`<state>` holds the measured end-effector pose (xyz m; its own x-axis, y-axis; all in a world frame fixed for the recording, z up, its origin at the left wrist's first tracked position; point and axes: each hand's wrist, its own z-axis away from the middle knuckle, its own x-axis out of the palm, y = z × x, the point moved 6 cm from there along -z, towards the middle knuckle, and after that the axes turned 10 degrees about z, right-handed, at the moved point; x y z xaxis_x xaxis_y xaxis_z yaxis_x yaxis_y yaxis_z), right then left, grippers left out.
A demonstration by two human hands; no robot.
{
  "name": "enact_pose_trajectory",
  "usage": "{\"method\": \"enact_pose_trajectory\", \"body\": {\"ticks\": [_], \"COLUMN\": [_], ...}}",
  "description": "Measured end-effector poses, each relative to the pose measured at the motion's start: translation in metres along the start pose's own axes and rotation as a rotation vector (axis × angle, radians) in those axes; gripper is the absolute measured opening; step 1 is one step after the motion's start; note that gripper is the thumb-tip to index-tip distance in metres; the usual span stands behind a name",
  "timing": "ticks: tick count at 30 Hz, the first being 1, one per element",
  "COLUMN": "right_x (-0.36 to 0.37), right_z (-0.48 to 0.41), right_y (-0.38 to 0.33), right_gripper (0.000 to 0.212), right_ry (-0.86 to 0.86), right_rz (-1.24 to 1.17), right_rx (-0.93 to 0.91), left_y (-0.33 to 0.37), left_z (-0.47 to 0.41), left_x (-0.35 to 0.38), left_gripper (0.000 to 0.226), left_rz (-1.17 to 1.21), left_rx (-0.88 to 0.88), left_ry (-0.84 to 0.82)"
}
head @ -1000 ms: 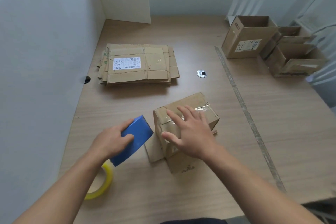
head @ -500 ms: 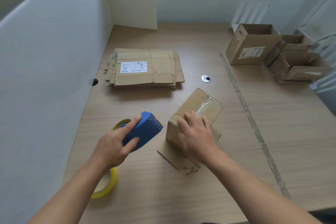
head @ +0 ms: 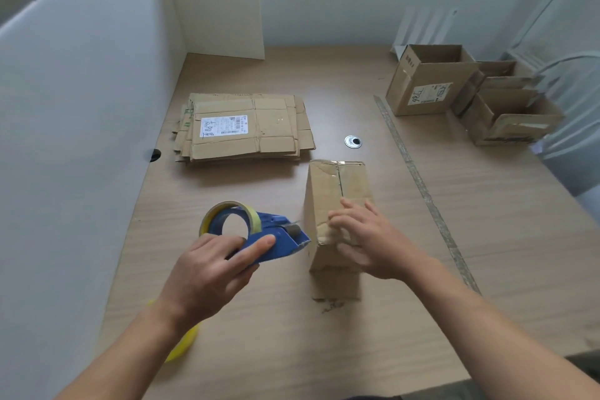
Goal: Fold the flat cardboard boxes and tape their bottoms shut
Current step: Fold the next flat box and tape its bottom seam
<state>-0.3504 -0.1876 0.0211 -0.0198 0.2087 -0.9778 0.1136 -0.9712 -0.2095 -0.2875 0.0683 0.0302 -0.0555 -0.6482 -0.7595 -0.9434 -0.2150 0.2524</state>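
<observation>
A folded brown cardboard box (head: 334, 191) stands bottom-up in the middle of the table, with clear tape along its top seam. My right hand (head: 367, 237) lies flat on its near end, fingers spread, pressing it down. My left hand (head: 214, 263) grips a blue tape dispenser (head: 269, 237) with a yellowish tape roll, its front edge at the box's left side. A stack of flat cardboard boxes (head: 243, 127) lies further back on the left.
Assembled open boxes (head: 428, 81) stand at the back right, with more of them (head: 506, 114) beside. A spare yellow tape roll (head: 185, 341) lies under my left forearm. White partition walls (head: 81, 140) close the left and back. A metal grommet (head: 353, 141) sits in the table.
The box has been turned so its long axis points away from me. My left hand has swung the dispenser round so that its front edge meets the box's left side.
</observation>
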Motion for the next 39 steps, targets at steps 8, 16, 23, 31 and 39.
{"method": "enact_pose_trajectory", "body": {"ticks": [8, 16, 23, 31, 39], "right_x": [-0.040, -0.027, -0.021, -0.016, 0.005], "right_z": [-0.008, -0.004, 0.016, 0.076, 0.076], "right_y": [-0.048, -0.032, -0.013, 0.052, 0.077], "right_gripper": [0.031, 0.008, 0.012, 0.019, 0.024], "right_ry": [0.157, 0.248, 0.206, 0.242, 0.220], "right_rz": [-0.374, -0.430, -0.411, -0.643, -0.602], "right_rx": [-0.041, 0.129, 0.290, 0.627, 0.794], "left_y": [0.015, 0.021, 0.012, -0.023, -0.025], "left_z": [-0.014, -0.025, -0.034, -0.035, -0.062], "left_x": [0.007, 0.010, 0.009, -0.002, 0.027], "left_gripper": [0.062, 0.053, 0.067, 0.056, 0.062], "left_rz": [0.019, 0.073, 0.291, 0.437, 0.523], "left_rx": [0.119, 0.074, -0.166, -0.504, -0.720], "left_ry": [-0.132, -0.206, -0.455, -0.739, -0.865]}}
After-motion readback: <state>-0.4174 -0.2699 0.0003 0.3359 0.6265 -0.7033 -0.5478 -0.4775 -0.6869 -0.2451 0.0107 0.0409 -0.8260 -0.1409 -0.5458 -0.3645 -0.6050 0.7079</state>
